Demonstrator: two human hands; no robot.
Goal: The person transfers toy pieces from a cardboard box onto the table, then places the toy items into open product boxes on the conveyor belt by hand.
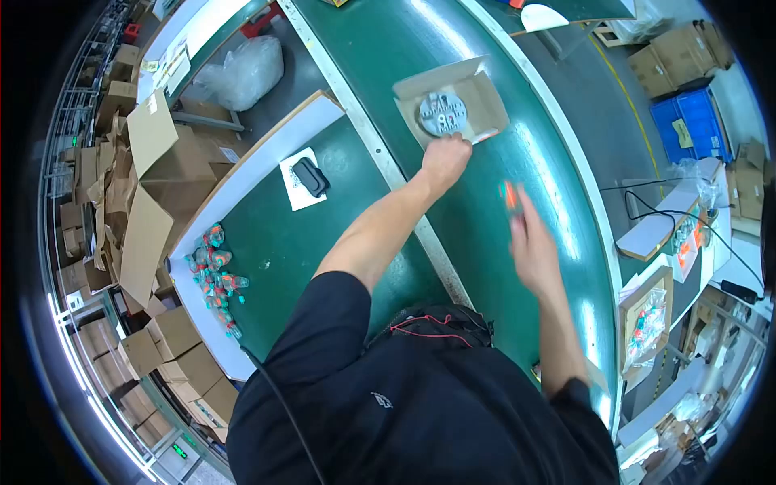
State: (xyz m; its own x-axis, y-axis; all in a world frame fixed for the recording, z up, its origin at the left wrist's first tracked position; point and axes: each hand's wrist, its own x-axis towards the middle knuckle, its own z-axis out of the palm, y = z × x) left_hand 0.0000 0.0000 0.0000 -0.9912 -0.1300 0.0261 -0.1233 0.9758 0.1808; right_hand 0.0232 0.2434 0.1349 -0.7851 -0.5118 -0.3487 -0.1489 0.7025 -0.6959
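My left hand (447, 158) is closed at the near edge of an open cardboard box (488, 101) on the green conveyor belt; what its fingers pinch is too small to make out. Inside the box lies a round, silvery printed item (442, 113), just beyond that hand. To the right of the box, above the belt, my right hand (531, 234) is slightly blurred. Its fingers hold a small orange-and-green item (509, 195) at their tips.
Left of the belt, a green side table (267, 263) holds a black object (310, 176) on white paper and a pile of small clear bottles (214, 279) with orange parts. A metal rail (436, 250) divides table and belt. Cardboard boxes (190, 343) stand further left.
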